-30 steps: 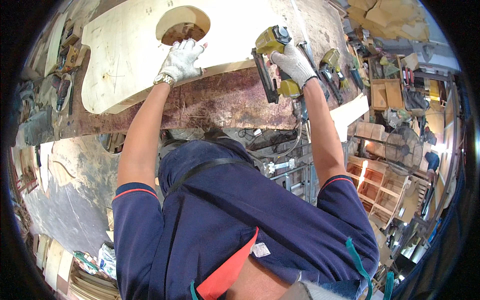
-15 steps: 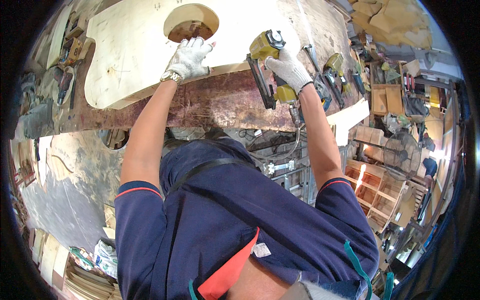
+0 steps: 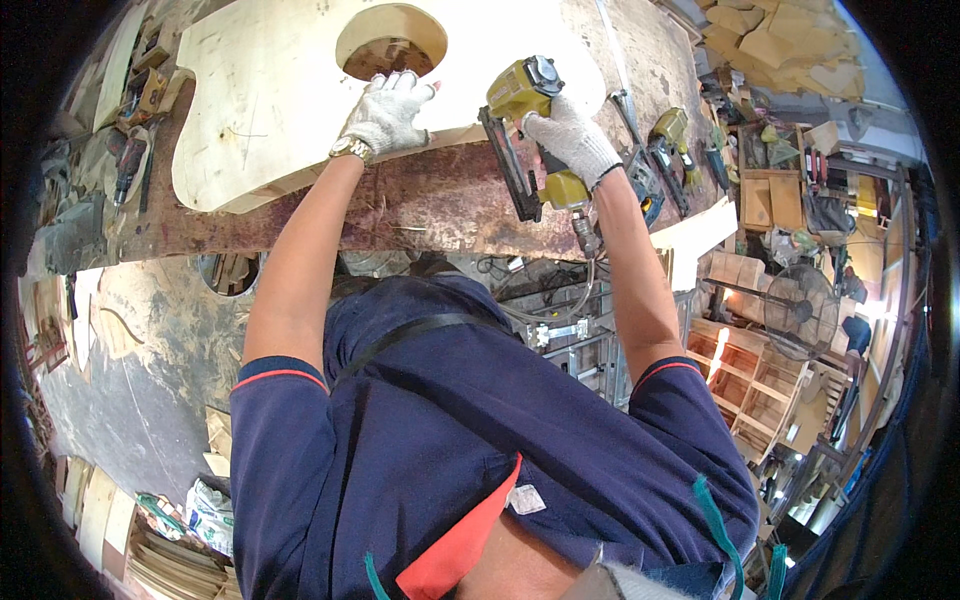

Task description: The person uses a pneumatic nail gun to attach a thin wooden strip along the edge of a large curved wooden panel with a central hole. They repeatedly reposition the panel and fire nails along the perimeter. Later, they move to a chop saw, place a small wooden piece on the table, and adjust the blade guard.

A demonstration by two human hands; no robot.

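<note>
A pale plywood panel point(image 3: 270, 95) with a curved outline and a round hole lies on the worn workbench point(image 3: 440, 215). My left hand point(image 3: 385, 115), in a white knit glove, rests on the panel just below the hole, fingers stretched toward its rim. My right hand point(image 3: 572, 140), gloved as well, is wrapped round the handle of a yellow and black pneumatic nail gun point(image 3: 525, 90). The gun is over the panel's near edge, right of my left hand; whether its nose touches the wood I cannot tell. An air hose point(image 3: 588, 270) hangs from its handle.
A second yellow nail gun point(image 3: 670, 130) and a blue-black power tool point(image 3: 648, 190) lie right of my right hand. A drill point(image 3: 128, 165) is at the bench's left end. To the right stand a fan point(image 3: 800, 310) and a wooden compartment crate point(image 3: 745, 385).
The nail gun in my right hand has shifted slightly left and tilted. The panel and my left hand appear slightly further right in the picture.
</note>
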